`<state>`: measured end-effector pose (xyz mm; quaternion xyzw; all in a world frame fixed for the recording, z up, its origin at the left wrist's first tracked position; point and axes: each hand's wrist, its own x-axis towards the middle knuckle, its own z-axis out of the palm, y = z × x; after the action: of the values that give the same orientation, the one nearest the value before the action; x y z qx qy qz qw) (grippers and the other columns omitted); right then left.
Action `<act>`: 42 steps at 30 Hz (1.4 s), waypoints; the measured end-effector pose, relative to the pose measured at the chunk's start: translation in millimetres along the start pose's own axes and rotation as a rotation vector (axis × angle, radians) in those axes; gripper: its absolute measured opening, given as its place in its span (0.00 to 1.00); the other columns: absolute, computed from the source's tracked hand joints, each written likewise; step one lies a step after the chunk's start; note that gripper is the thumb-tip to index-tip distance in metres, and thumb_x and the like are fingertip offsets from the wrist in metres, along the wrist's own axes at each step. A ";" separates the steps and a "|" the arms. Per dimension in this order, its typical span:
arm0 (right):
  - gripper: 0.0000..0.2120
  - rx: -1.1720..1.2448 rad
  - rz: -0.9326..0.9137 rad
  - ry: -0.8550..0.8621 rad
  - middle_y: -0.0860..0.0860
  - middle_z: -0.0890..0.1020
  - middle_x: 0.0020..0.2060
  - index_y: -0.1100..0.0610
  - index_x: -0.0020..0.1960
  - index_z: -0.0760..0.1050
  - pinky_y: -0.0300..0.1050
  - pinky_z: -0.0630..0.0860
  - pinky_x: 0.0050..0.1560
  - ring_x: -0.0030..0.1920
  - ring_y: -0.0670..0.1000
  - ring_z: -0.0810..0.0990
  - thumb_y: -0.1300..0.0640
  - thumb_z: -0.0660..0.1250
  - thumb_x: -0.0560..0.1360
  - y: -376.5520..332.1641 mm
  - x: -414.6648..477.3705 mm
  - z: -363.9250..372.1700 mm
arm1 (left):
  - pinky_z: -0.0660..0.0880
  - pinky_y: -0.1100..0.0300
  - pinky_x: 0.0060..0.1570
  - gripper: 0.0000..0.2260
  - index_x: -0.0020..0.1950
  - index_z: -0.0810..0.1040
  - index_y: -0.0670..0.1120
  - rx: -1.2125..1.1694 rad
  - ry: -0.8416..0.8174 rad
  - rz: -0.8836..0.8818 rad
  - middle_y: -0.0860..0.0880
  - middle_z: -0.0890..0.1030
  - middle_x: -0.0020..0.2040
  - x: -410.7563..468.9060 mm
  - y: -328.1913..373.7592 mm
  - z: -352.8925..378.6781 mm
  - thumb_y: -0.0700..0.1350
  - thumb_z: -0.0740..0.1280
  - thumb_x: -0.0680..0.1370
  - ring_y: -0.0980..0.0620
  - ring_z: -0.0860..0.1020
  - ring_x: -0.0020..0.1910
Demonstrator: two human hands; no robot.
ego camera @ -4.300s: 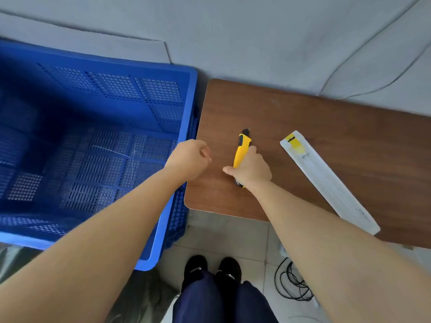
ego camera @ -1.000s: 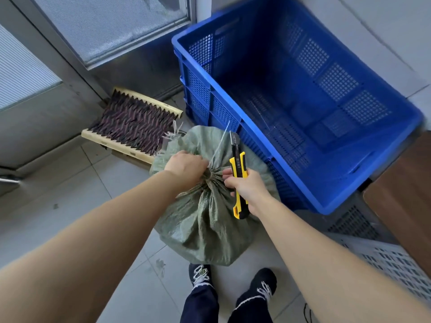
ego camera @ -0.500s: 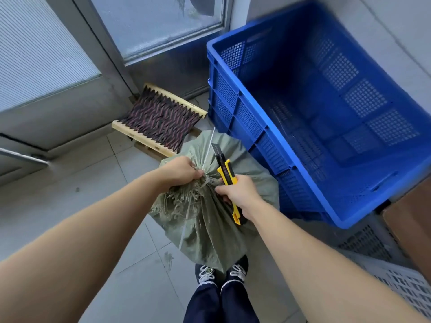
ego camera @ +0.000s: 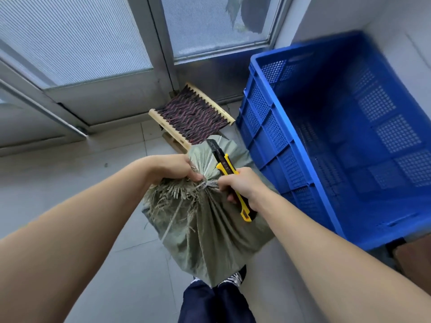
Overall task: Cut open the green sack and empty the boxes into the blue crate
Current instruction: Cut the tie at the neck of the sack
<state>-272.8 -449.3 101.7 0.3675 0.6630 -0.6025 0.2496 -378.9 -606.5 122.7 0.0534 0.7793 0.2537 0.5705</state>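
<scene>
the left hand (ego camera: pixel 173 167) grips the tied neck of the green sack (ego camera: pixel 210 234). the right hand (ego camera: pixel 240 184) holds a yellow knife (ego camera: pixel 229 176) there. the blue crate (ego camera: pixel 263 127), right of the sack, holds no boxes.

The tiled floor (ego camera: pixel 130 259) carries the sack (ego camera: pixel 217 236) at centre, the crate (ego camera: pixel 289 159) at right, and a stool (ego camera: pixel 191 117) above the sack.
</scene>
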 end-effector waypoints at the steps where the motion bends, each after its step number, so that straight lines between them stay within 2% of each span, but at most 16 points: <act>1: 0.12 -0.024 -0.001 -0.008 0.54 0.73 0.25 0.57 0.29 0.69 0.40 0.67 0.28 0.23 0.52 0.69 0.68 0.69 0.65 0.9 -1.0 1.6 | 0.80 0.50 0.50 0.11 0.50 0.81 0.37 -0.015 0.004 -0.008 0.41 0.84 0.44 -1.6 -5.2 2.6 0.45 0.69 0.77 0.45 0.82 0.41; 6: 0.12 -0.127 -0.018 0.028 0.54 0.73 0.25 0.57 0.29 0.68 0.42 0.68 0.29 0.25 0.53 0.70 0.66 0.70 0.65 13.1 3.4 11.8 | 0.75 0.53 0.56 0.12 0.53 0.80 0.42 0.177 0.135 0.044 0.44 0.83 0.51 2.4 -26.9 24.9 0.49 0.68 0.77 0.46 0.80 0.51; 9: 0.11 -0.127 -0.025 0.114 0.53 0.75 0.25 0.55 0.27 0.69 0.46 0.71 0.33 0.26 0.54 0.73 0.61 0.71 0.61 26.2 13.9 18.4 | 0.69 0.59 0.55 0.18 0.68 0.70 0.46 0.248 0.196 0.137 0.44 0.78 0.60 4.5 -31.2 40.5 0.46 0.65 0.78 0.47 0.76 0.56; 11: 0.08 -0.107 -0.021 0.183 0.52 0.76 0.24 0.53 0.25 0.71 0.50 0.73 0.36 0.28 0.55 0.75 0.55 0.70 0.56 34.6 21.9 22.5 | 0.66 0.60 0.62 0.22 0.74 0.64 0.52 0.328 0.154 0.235 0.46 0.75 0.67 10.8 -34.9 44.8 0.43 0.62 0.80 0.48 0.74 0.63; 16: 0.08 -0.073 -0.054 0.310 0.50 0.75 0.27 0.52 0.29 0.73 0.59 0.80 0.43 0.33 0.55 0.75 0.50 0.69 0.54 41.3 37.7 26.5 | 0.66 0.56 0.65 0.19 0.73 0.67 0.56 0.561 0.106 0.250 0.49 0.72 0.71 32.1 -33.9 36.9 0.46 0.58 0.82 0.47 0.70 0.69; 19: 0.09 -0.045 -0.041 0.366 0.51 0.76 0.28 0.52 0.30 0.74 0.62 0.80 0.47 0.34 0.56 0.76 0.49 0.69 0.54 44.6 38.1 31.7 | 0.68 0.52 0.63 0.19 0.72 0.68 0.53 0.802 0.078 0.290 0.46 0.74 0.67 39.8 -34.9 33.6 0.52 0.59 0.81 0.45 0.72 0.66; 21: 0.09 -0.033 -0.024 0.400 0.51 0.77 0.28 0.53 0.30 0.74 0.63 0.80 0.47 0.35 0.59 0.78 0.49 0.69 0.56 46.5 34.8 36.6 | 0.68 0.49 0.62 0.19 0.68 0.72 0.51 1.053 0.174 0.356 0.45 0.73 0.63 41.9 -37.0 32.4 0.57 0.59 0.79 0.44 0.71 0.64; 23: 0.08 -0.024 -0.017 0.444 0.51 0.78 0.28 0.54 0.30 0.76 0.63 0.80 0.48 0.38 0.61 0.81 0.50 0.69 0.57 45.9 30.8 41.1 | 0.64 0.49 0.65 0.16 0.62 0.77 0.49 1.248 0.297 0.512 0.46 0.70 0.63 45.1 -38.8 33.1 0.54 0.61 0.78 0.46 0.67 0.65; 25: 0.07 -0.012 -0.012 0.478 0.52 0.80 0.30 0.56 0.33 0.79 0.61 0.80 0.48 0.41 0.63 0.82 0.52 0.70 0.61 46.0 28.1 44.3 | 0.64 0.50 0.66 0.10 0.56 0.77 0.48 1.279 0.263 0.598 0.47 0.74 0.57 49.0 -40.1 32.9 0.47 0.61 0.77 0.47 0.72 0.59; 27: 0.03 -0.003 -0.002 0.497 0.51 0.82 0.32 0.54 0.35 0.80 0.60 0.81 0.49 0.42 0.62 0.83 0.55 0.71 0.64 47.6 24.8 48.2 | 0.70 0.52 0.59 0.04 0.51 0.74 0.48 1.148 0.156 0.539 0.48 0.79 0.49 52.1 -42.1 32.2 0.45 0.61 0.78 0.47 0.76 0.49; 29: 0.03 0.001 0.001 0.505 0.50 0.83 0.33 0.50 0.34 0.80 0.59 0.81 0.49 0.42 0.59 0.83 0.57 0.71 0.65 50.9 21.0 52.0 | 0.72 0.54 0.50 0.08 0.52 0.74 0.45 0.953 0.098 0.434 0.45 0.80 0.51 54.6 -46.0 32.4 0.49 0.61 0.80 0.44 0.78 0.50; 32: 0.01 -0.009 -0.009 0.553 0.52 0.84 0.36 0.52 0.37 0.80 0.56 0.80 0.47 0.42 0.58 0.83 0.56 0.71 0.67 56.5 15.4 53.6 | 0.73 0.55 0.50 0.12 0.53 0.76 0.43 0.614 0.079 0.349 0.44 0.81 0.52 56.9 -55.7 36.1 0.50 0.65 0.79 0.44 0.78 0.52; 34: 0.06 -0.050 -0.057 0.610 0.53 0.82 0.35 0.55 0.38 0.78 0.52 0.77 0.44 0.41 0.57 0.81 0.53 0.72 0.71 60.1 10.3 51.9 | 0.74 0.57 0.49 0.10 0.54 0.78 0.43 0.361 0.080 0.345 0.45 0.82 0.50 55.9 -57.4 43.2 0.48 0.67 0.78 0.46 0.79 0.50; 37: 0.15 -0.179 -0.146 0.716 0.48 0.77 0.31 0.50 0.33 0.70 0.49 0.72 0.39 0.38 0.54 0.77 0.48 0.70 0.74 63.6 -3.5 51.6 | 0.77 0.65 0.41 0.03 0.50 0.76 0.44 0.023 0.062 0.326 0.49 0.80 0.42 52.4 -51.6 59.7 0.43 0.67 0.78 0.53 0.79 0.40; 38: 0.15 -0.201 -0.172 0.759 0.47 0.76 0.31 0.50 0.33 0.70 0.49 0.71 0.39 0.37 0.54 0.77 0.47 0.69 0.75 66.2 -7.5 51.8 | 0.79 0.64 0.42 0.02 0.50 0.76 0.46 -0.066 0.055 0.315 0.50 0.80 0.41 51.1 -48.6 65.5 0.41 0.67 0.78 0.53 0.79 0.39; 42: 0.13 -0.232 -0.138 0.866 0.45 0.74 0.31 0.51 0.39 0.72 0.45 0.65 0.33 0.38 0.53 0.75 0.45 0.66 0.77 85.4 -18.8 42.7 | 0.78 0.44 0.55 0.06 0.43 0.77 0.48 -0.258 0.057 0.292 0.41 0.83 0.47 57.0 -43.7 84.7 0.38 0.67 0.77 0.43 0.82 0.47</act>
<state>-198.9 -494.5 57.3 0.5104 0.7923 -0.3303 -0.0520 -311.8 -594.8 34.9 0.0850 0.7402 0.4330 0.5073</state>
